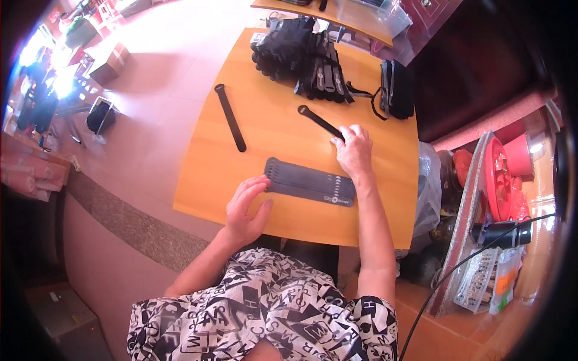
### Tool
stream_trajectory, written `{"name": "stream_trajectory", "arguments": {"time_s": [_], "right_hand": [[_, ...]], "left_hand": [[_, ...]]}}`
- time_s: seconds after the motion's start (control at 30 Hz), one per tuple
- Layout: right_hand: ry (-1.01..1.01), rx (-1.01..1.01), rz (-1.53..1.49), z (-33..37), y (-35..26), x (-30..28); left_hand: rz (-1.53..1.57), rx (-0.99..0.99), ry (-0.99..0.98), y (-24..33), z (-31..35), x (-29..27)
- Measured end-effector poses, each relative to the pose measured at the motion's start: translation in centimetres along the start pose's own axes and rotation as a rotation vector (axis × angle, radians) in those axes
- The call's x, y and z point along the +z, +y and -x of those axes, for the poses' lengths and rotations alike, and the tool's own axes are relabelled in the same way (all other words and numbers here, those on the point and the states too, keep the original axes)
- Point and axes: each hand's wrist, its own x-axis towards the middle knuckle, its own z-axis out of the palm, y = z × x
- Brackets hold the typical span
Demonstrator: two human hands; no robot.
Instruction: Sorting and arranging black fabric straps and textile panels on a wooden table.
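Observation:
On the yellow-topped table (198, 174), my right hand (355, 151) pinches one end of a black strap (319, 122); its slotted, rounded end points away to the left. My left hand (244, 212) has its fingers stretched out, with the fingertips at the left end of a row of dark grey straps (304, 180). These straps overlap like a fan, with slotted ends at the left and white print near the right end. A single black strap (230, 118) lies apart toward the table's left edge.
At the table's far side sit a heap of black straps (282, 51), several bundled straps (325, 71) and a black-and-grey stack (397, 90). A second table (361, 23) stands beyond. Right of the table are a clear plastic bag (427, 192), a red basin (497, 177) and a black cable (445, 277).

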Motion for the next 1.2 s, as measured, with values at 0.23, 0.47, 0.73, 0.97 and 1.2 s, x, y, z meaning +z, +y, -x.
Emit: {"name": "stream_trajectory", "arguments": {"time_s": [0.23,0.47,0.73,0.97,1.2], "right_hand": [[-0.037,-0.174,0.117,1.0,-1.2,-2.5],[-0.495,-0.236,-0.337,11.0,-8.6,-10.8],[-0.554,-0.146,-0.539,14.2,-6.9,-10.5],[-0.502,0.611,-0.945,15.9,-3.7,-10.9],[-0.372,0.640,-1.024,15.3,-2.6,-9.7]], "left_hand": [[0.018,-0.146,0.050,0.0,1.4,-1.0],[0.838,-0.645,0.091,2.9,0.7,-1.5],[0.466,-0.654,-0.213,1.9,2.5,-2.4],[0.256,-0.435,-0.139,0.8,2.1,-1.9],[0.480,-0.922,-0.036,1.8,0.8,-2.0]]}}
